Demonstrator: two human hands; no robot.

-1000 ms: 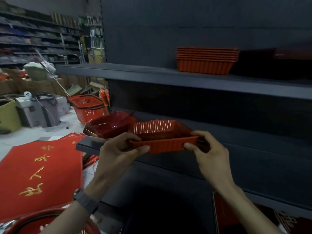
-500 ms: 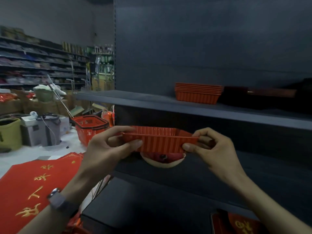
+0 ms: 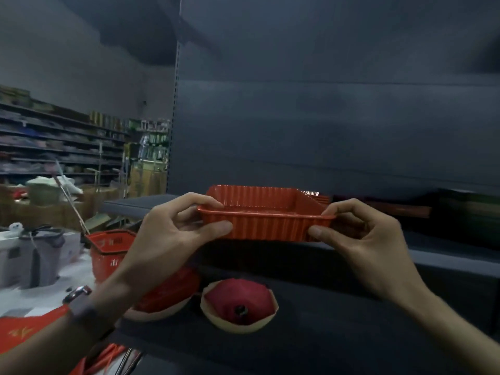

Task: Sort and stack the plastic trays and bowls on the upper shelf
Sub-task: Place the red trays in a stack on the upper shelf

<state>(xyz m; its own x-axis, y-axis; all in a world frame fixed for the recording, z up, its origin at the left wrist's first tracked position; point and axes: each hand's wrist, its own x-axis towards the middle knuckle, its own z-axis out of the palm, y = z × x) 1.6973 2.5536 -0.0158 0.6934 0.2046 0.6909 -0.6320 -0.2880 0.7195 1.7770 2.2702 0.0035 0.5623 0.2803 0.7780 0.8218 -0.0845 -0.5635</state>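
Observation:
I hold a red ribbed rectangular plastic tray [image 3: 266,224] level in front of the upper shelf [image 3: 130,203]. My left hand [image 3: 173,234] pinches its left rim and my right hand [image 3: 359,239] pinches its right rim. The tray hides most of the red tray stack behind it; only a sliver of that stack [image 3: 322,197] shows at the right corner. Two red bowls with cream rims [image 3: 239,307] [image 3: 165,296] sit on the lower shelf beneath my hands.
Dark trays [image 3: 400,211] lie on the upper shelf to the right. A red shopping basket [image 3: 111,250] stands on the floor at left, beside a grey box [image 3: 32,255] and red banners [image 3: 24,331]. Stocked store shelves [image 3: 54,147] fill the far left.
Both hands have lifted the red tray from the lower shelf up to the level of the upper shelf, in front of the tray stack. My view has tilted upward.

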